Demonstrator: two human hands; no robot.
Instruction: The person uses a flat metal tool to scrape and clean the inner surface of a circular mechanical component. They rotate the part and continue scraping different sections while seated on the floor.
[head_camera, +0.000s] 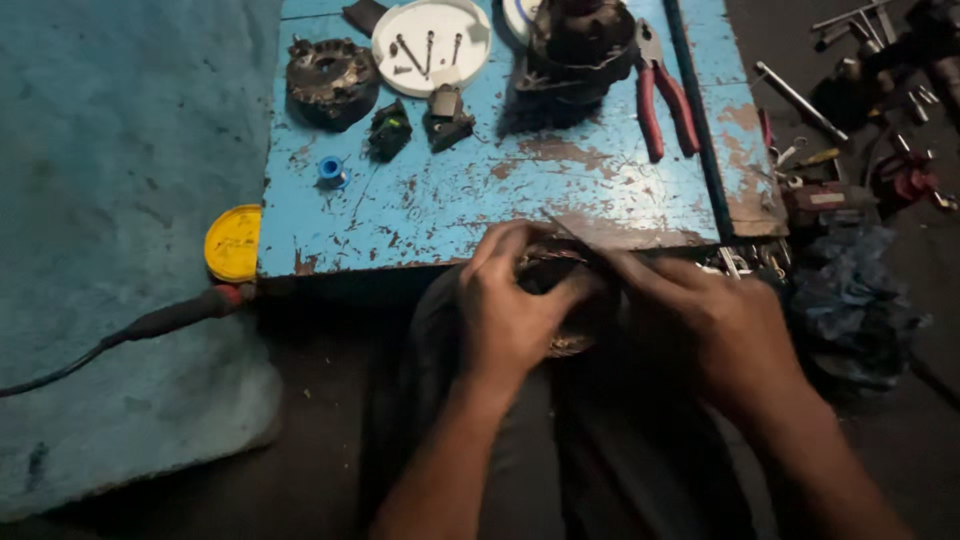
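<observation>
Chipped blue table (450, 200) — red-handled pliers (662, 100), yellow lid (233, 243).

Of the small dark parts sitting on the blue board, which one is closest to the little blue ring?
The small black part just right of the blue ring. The squarish dark part lies further right, and the round dark housing sits higher up near the white plate.

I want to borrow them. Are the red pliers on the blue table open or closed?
Closed, or nearly: the red pliers lie flat on the blue table, handles spread only slightly, tips together. No hand touches them.
</observation>
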